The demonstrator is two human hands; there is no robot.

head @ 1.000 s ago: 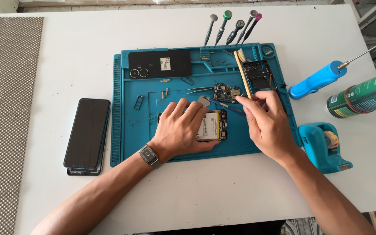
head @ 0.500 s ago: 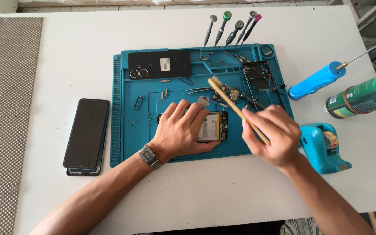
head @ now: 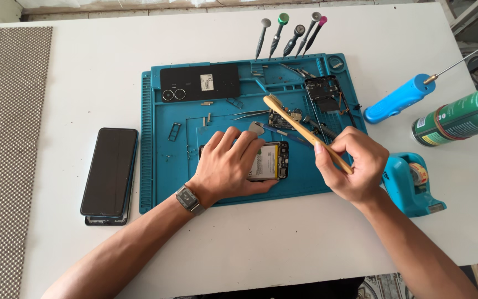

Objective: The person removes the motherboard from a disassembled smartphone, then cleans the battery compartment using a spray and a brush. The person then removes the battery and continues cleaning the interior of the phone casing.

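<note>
While my left hand (head: 229,164) lies flat with its fingers spread over the opened phone (head: 269,160), pressing it down near the centre of the blue work mat (head: 161,166), I judge that phone to be light, stiff and fragile: its battery and bare circuit parts face up, so I would grip it only by the outer frame edges, never on the battery. My right hand (head: 355,166), at three o'clock from the phone, pinches a wooden-handled brush (head: 305,132) between thumb and curled fingers; the brush slants up toward eleven o'clock, with its head above a small circuit board (head: 284,118). That brush looks light and rigid, best held low on the handle. At twelve o'clock lie a black back cover (head: 200,82) and a dark frame piece (head: 323,88), with four screwdrivers (head: 289,33) beyond. At nine o'clock, off the mat, rests a dark phone screen (head: 109,173). At three o'clock stand a teal tape dispenser (head: 410,185), a blue tool (head: 399,98) and a green can (head: 460,117).
</note>
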